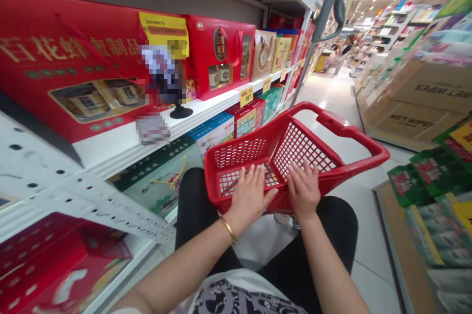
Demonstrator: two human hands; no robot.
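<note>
A red plastic shopping basket (295,144) with mesh walls stands in front of my knees in a shop aisle. Both of my hands rest on its near rim. My left hand (250,195), with a gold bangle on the wrist, lies flat with its fingers stretched over the edge into the basket. My right hand (304,187) lies beside it, fingers also stretched over the rim. The part of the basket's inside that shows holds nothing. Its red handle bar (350,129) arches across the far side.
White shelves (121,144) on my left carry red gift boxes (221,56), yellow price tags and blue and green boxes below. Cardboard cartons marked wet wipes (420,95) and green packs (431,176) line the right. A grey trolley handle (329,14) rises ahead. Seated people far down the aisle.
</note>
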